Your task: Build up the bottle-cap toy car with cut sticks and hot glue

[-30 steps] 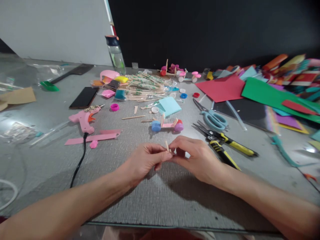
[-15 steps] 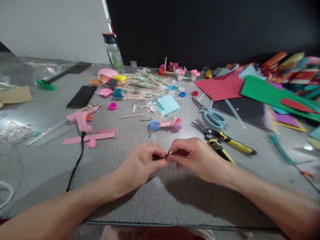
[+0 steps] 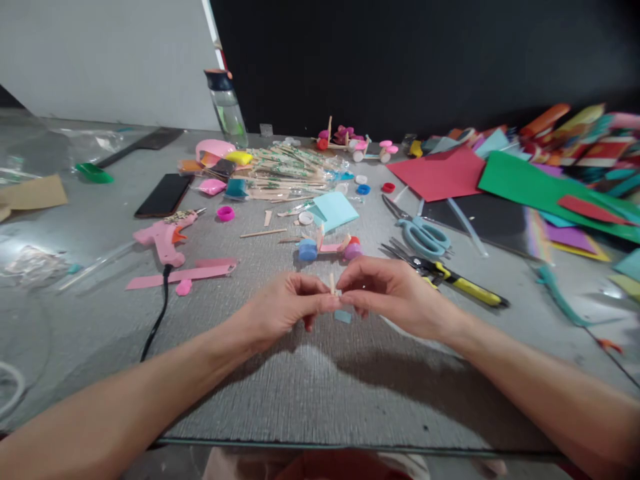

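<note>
Above the table's front middle, my left hand (image 3: 287,307) pinches a short piece of wooden stick (image 3: 332,284), which stands up from between thumb and fingertips. My right hand (image 3: 395,293) meets it there, thumb and forefinger closed at the same spot; its exact hold is partly hidden. Just below the fingertips shows a small light blue piece (image 3: 343,317), perhaps paper; how it is attached is unclear. Behind my hands stands a little toy car (image 3: 330,248) with blue, red and purple cap wheels and a pink body.
Blue-handled scissors (image 3: 425,235) and yellow-black pliers (image 3: 465,285) lie right. Left are a pink glue gun (image 3: 163,240), its black cord, pink strips (image 3: 185,275) and a phone (image 3: 165,195). Wrapped sticks (image 3: 290,167), light blue paper (image 3: 336,211) and a bottle (image 3: 227,110) stand farther back.
Both hands have risen slightly and shifted a little. The stick piece now points upright between the fingertips, and the light blue piece has come into view below them.
</note>
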A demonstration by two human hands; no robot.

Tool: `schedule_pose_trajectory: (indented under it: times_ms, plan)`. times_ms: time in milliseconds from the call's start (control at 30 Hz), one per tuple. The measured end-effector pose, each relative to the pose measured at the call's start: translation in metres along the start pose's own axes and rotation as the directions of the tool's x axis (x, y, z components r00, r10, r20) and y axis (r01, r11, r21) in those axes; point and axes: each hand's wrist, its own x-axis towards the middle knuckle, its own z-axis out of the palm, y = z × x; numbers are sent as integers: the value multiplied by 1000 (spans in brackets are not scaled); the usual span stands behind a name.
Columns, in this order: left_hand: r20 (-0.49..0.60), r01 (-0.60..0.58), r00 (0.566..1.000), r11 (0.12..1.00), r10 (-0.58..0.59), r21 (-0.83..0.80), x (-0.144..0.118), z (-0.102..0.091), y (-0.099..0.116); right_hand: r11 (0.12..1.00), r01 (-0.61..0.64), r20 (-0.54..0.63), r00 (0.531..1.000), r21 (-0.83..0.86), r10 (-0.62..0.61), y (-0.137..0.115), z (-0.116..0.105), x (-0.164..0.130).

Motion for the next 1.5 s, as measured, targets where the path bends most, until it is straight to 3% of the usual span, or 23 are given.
schedule_pose_trajectory:
  times_ms: [100,233,367,467,600,667,733,833,967,1200,1300,1367,1433,1500]
  plan:
    - [14,24,1000,998,-23,-56,2,0,-1,999,-16,45,999,39,15,1,-2,0]
    - [28,-17,1000,996,14,88,1,3,-1,992,-46,10,999,115,45,2,-1,1]
    - [38,-22,999,983,15,180,0,6,-1,996,-44,22,999,72,42,2,2,3]
    - [23,-28,999,980,24,195,0,7,0,996,-37,-28,999,77,39,-1,1,3]
    - [-18,-153,986,929,169,337,-1,5,0,980,4,-159,987,199,28,-1,-5,3]
    - [-35,-138,986,922,161,361,-1,3,-1,966,-3,-181,982,258,52,1,-7,4]
    - [-20,-40,999,963,47,265,-1,2,-3,950,-39,-152,984,310,90,4,-8,4]
    - [94,96,991,995,-96,-2,0,2,-3,931,-86,-105,986,354,131,6,-8,4]
    - [180,180,975,943,-132,-280,2,7,-1,931,-101,-105,984,350,146,7,-7,5]
    - [59,61,997,973,-49,-221,1,12,-4,974,-104,-105,986,201,127,3,-2,6]
    - [37,26,999,977,-19,-211,1,10,-7,991,-47,-176,984,-125,24,-8,-15,2]
    - [15,32,999,975,-30,-220,1,8,-10,854,-45,-224,971,-519,-86,-14,-34,-7]
    - [-3,36,999,972,-37,-232,1,7,-11,542,-129,-228,966,-831,-119,-14,-56,-23]
    - [-17,28,999,967,-33,-253,1,6,-12,238,-249,-273,959,-939,-74,-3,-74,-44]
